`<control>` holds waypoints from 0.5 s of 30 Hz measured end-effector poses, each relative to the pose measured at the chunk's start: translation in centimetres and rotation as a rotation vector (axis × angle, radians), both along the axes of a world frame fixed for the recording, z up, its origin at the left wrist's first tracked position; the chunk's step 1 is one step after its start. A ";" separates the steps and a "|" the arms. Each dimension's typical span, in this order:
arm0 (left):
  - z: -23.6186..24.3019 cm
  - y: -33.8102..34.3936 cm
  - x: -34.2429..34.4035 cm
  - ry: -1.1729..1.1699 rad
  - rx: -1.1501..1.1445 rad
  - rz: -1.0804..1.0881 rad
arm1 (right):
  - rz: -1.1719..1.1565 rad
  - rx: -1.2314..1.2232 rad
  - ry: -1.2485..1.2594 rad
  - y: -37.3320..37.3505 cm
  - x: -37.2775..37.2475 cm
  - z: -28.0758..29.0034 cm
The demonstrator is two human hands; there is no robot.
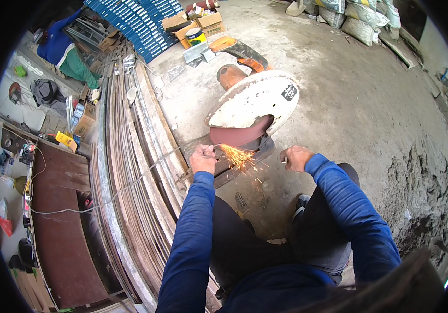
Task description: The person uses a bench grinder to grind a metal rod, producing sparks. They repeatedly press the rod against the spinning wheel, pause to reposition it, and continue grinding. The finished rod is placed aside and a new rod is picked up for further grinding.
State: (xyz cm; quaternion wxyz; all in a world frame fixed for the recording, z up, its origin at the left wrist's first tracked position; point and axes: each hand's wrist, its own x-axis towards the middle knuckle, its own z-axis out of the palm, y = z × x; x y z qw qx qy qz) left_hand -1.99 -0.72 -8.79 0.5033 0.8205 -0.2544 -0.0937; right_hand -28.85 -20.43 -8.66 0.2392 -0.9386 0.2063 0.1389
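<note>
A chop saw with a scuffed white blade guard and orange handle parts stands on the floor before my knees. Below the guard shows its reddish-brown abrasive disc. My left hand is closed at the disc's left edge, pinching something small that I cannot make out. Orange sparks spray from just beside its fingertips, down and to the right over the saw's dark base. To the right of the base, apart from the disc, hangs my right hand with curled fingers; whatever it holds, if anything, is hidden.
Long metal and wooden lengths lie along my left, with a grey cable across them. Small metal pieces lie between my feet. Cardboard boxes stand behind the saw. A person in blue and green bends at the far left.
</note>
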 end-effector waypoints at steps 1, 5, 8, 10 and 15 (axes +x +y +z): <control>0.0 0.0 0.0 -0.007 0.004 0.004 | 0.000 0.001 -0.003 0.0 0.0 0.0; -0.1 -0.1 0.0 -0.017 0.036 0.022 | 0.003 -0.001 -0.002 0.0 0.1 -0.1; -0.1 -0.1 0.0 -0.039 0.033 0.024 | 0.003 0.005 -0.011 0.0 0.0 -0.2; -0.1 -0.1 -0.1 -0.058 0.026 0.032 | 0.012 -0.004 -0.018 -0.1 -0.1 -0.2; -0.5 -0.2 -0.3 -0.070 0.014 0.069 | -0.044 0.038 0.007 -0.1 0.1 -0.1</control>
